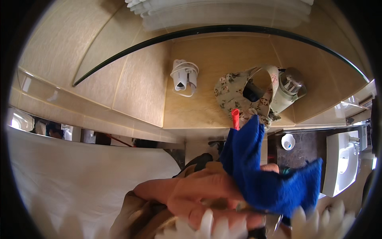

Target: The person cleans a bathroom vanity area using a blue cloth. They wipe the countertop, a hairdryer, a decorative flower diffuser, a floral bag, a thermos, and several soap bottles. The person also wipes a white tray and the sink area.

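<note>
A white sheet fills my view from seven to nine o'clock, the largest thing before me, below a beige tiled wall crossed by a dark curved rail. Near centre, toward five o'clock, my left hand is curled shut around a bright blue cloth, thick and fuzzy. The cloth's long axis runs from a bunched mass at five o'clock up to a tip pointing toward twelve, beside a small red piece. My right hand is covered by the cloth; I cannot tell its grip. At one o'clock a floral fabric bag sits open, something black inside, with a pale lidded jar touching it. A white hair dryer sits at twelve, a white basin at three.
</note>
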Demonstrator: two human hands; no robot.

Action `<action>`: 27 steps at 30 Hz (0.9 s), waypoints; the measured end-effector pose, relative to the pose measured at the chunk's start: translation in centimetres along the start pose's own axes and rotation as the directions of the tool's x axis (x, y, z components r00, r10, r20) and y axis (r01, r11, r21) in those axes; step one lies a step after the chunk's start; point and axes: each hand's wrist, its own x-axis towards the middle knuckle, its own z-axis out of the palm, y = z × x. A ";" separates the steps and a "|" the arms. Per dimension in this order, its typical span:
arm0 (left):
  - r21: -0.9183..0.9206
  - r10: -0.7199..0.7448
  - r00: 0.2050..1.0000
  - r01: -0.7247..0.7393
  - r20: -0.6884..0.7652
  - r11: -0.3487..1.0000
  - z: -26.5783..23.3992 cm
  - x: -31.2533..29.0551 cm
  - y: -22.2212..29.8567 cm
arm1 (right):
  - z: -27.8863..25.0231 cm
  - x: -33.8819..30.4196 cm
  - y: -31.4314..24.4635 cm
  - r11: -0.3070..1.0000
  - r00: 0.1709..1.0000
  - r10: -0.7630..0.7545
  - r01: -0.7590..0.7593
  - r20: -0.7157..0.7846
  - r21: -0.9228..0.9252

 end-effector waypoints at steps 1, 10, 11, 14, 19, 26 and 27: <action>-0.032 0.024 0.999 -0.023 0.042 0.999 0.0 0.2 -0.6 | 0.0 0.0 0.1 1.000 1.000 -0.009 0.009 0.011 -0.016; 0.313 0.160 0.973 -0.206 0.168 0.927 -1.8 0.9 -1.9 | -0.1 -0.7 0.2 0.980 0.996 -0.089 0.093 0.030 -0.177; 0.331 0.157 0.971 -0.210 0.178 0.920 -1.9 1.0 -1.9 | -0.1 -0.8 0.2 0.975 0.994 -0.100 0.104 0.033 -0.196; 0.386 0.194 0.967 -0.243 0.163 0.890 -2.2 0.3 -2.5 | 0.0 -0.5 0.9 0.959 0.989 -0.118 0.136 0.084 -0.249; 0.547 0.183 0.955 -0.284 0.232 0.787 -2.3 0.4 -1.4 | 0.1 -0.4 0.6 0.889 0.972 -0.212 0.234 0.098 -0.394; 0.571 0.699 0.715 -0.573 -0.001 0.587 -6.9 -0.3 -3.6 | 0.9 3.3 4.0 0.773 0.955 -0.259 0.294 0.142 -0.562; 0.568 0.653 0.750 -0.493 -0.107 0.659 -7.8 -0.1 -3.8 | 1.2 4.0 5.1 0.774 0.963 -0.239 0.266 0.124 -0.574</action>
